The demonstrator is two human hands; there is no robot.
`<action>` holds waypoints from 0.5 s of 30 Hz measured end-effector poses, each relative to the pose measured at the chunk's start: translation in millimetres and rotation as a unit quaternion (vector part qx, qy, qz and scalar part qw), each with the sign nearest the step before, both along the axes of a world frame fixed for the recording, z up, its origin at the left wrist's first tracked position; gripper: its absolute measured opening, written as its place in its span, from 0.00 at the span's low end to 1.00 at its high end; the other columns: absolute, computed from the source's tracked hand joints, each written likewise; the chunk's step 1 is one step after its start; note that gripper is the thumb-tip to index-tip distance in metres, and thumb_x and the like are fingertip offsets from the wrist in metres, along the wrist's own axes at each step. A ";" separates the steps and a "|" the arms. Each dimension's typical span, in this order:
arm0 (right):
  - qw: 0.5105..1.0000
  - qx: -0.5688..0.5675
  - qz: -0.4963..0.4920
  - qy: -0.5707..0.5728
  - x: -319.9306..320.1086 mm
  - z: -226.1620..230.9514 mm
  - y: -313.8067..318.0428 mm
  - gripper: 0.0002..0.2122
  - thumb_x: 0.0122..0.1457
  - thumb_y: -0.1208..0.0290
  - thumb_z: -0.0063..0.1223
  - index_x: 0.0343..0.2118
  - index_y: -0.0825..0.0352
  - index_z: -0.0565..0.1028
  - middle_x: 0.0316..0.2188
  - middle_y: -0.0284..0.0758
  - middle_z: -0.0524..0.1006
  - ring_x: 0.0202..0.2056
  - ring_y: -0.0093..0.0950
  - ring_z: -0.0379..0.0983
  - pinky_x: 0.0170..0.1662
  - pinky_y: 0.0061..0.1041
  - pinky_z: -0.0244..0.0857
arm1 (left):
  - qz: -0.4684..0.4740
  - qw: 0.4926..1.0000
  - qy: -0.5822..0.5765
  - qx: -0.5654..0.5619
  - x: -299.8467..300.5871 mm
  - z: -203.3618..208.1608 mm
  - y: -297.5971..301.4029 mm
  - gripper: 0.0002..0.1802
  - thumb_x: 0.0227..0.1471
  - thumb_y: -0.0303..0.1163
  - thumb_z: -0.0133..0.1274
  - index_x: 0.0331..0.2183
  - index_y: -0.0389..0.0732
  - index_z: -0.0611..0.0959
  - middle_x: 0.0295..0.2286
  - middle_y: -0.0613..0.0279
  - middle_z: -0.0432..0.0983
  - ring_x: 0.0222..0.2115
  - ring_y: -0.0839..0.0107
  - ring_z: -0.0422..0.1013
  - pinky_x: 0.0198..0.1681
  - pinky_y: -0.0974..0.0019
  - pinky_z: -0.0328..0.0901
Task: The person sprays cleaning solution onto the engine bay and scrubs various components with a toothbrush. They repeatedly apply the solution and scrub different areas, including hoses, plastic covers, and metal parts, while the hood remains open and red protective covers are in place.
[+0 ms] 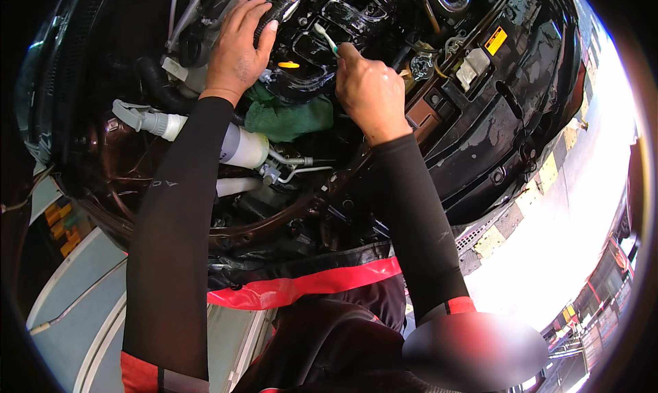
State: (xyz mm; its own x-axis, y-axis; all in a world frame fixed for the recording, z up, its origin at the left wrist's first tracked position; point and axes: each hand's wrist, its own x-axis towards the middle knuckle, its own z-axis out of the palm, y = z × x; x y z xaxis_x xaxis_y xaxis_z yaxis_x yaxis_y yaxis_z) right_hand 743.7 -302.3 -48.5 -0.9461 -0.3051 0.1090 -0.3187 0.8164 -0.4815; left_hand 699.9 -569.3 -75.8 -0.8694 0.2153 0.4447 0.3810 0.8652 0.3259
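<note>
In my right hand point(372, 91) is a toothbrush point(325, 36), its pale bristle head pointing up and left over a wet, shiny black engine cover point(312, 49). The fingers are closed round its green handle. My left hand point(238, 49) lies at the left side of the engine, fingers stretched out and thumb apart, resting by a black ribbed hose point(266, 21). Between the hands a yellow dipstick loop point(288, 65) stands out. Below it a green cloth point(291, 119) is draped. A spray bottle point(244, 148) lies on its side, partly hidden under my left forearm.
A red-edged black cover point(308, 282) hangs over the car's near edge. Metal pipes point(295, 163) run beside the bottle. At the right are a black front panel point(490, 132) with a yellow label point(495, 41) and a brightly lit floor point(534, 249).
</note>
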 end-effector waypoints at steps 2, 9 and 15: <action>0.995 0.094 -0.040 0.001 -5.7 2.2 4.2 0.08 0.68 0.66 0.51 0.38 0.59 0.82 0.22 0.44 0.83 0.26 0.44 0.84 0.30 0.45 0.77 | 0.002 1.000 -0.004 -0.002 1.5 0.5 0.6 0.20 0.67 0.39 0.58 0.56 0.41 0.83 0.58 0.56 0.77 0.65 0.49 0.67 0.68 0.51 0.64; 0.986 0.162 -0.007 0.022 -31.8 14.5 13.4 0.08 0.65 0.68 0.53 0.35 0.62 0.83 0.27 0.42 0.85 0.30 0.41 0.86 0.32 0.40 0.79 | 0.007 1.000 -0.010 0.001 1.9 0.9 0.2 0.20 0.67 0.39 0.57 0.56 0.41 0.83 0.58 0.57 0.76 0.65 0.50 0.67 0.68 0.50 0.63; 0.954 0.262 0.110 0.096 -45.2 7.5 -8.1 0.07 0.67 0.68 0.53 0.35 0.59 0.82 0.26 0.37 0.85 0.27 0.34 0.85 0.28 0.34 0.76 | 0.004 1.000 -0.005 -0.005 0.6 2.5 0.9 0.21 0.67 0.40 0.56 0.57 0.42 0.83 0.59 0.57 0.76 0.66 0.50 0.66 0.69 0.50 0.63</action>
